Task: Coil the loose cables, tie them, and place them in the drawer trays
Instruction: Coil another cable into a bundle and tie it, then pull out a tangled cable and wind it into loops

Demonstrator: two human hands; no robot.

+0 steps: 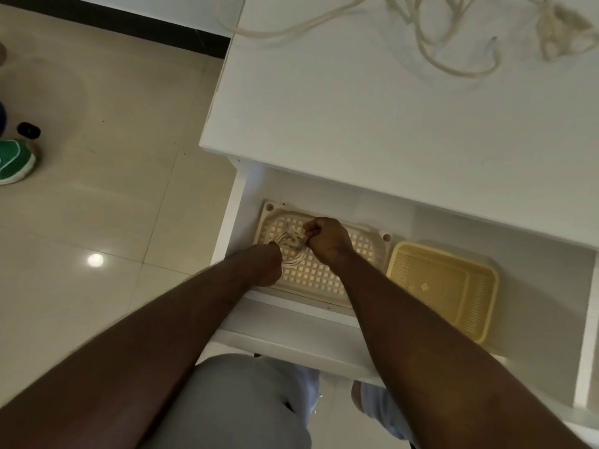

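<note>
A small coil of white cable (289,242) lies in the cream perforated tray (319,280) at the left of the open drawer (291,338). My left hand (264,265) grips the coil's left side with curled fingers. My right hand (327,240) pinches the coil's right side, fist closed over it. Most of the coil is hidden between the two hands. A yellow mesh tray (447,286) holding no cable sits beside the cream tray on the right. Loose white cables (437,37) lie tangled at the far side of the white desk top (372,118).
Beige floor tiles (113,205) spread to the left, with a green and white shoe (14,160) and a small black object (29,130) at the far left. My legs in light trousers (243,400) stand below the drawer front.
</note>
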